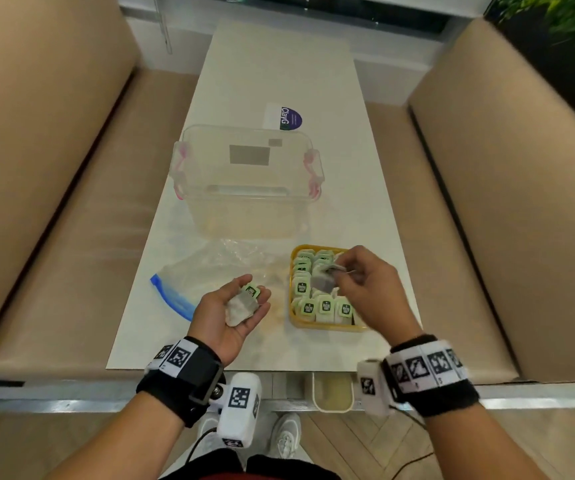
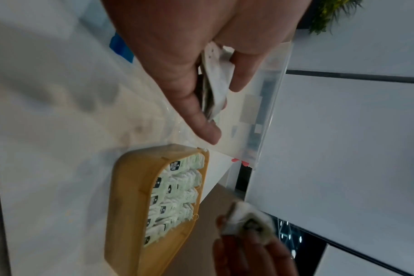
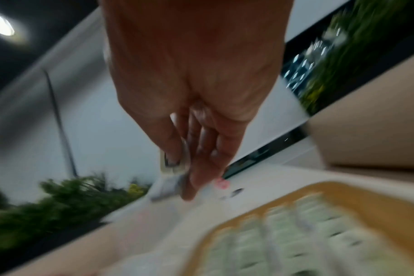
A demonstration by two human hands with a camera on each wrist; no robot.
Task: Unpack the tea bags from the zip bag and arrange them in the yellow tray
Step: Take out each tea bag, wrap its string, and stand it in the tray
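Two tea bags: left hand (image 1: 230, 308) palm-up, right hand (image 1: 365, 282) pinching.

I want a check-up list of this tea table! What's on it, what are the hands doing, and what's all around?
Surface: white table, long, between two tan benches.
Job's things: yellow tray nearly full of tea bags; zip bag lies flattened left of the tray.
Clutter: clear storage box with pink latches; a printed card behind it.
Grippers: left hand cradles a few tea bags, palm up; right hand pinches one tea bag over the tray.
Cables: thin black cables near the shoes.
Surroundings: green plants, wooden floor.
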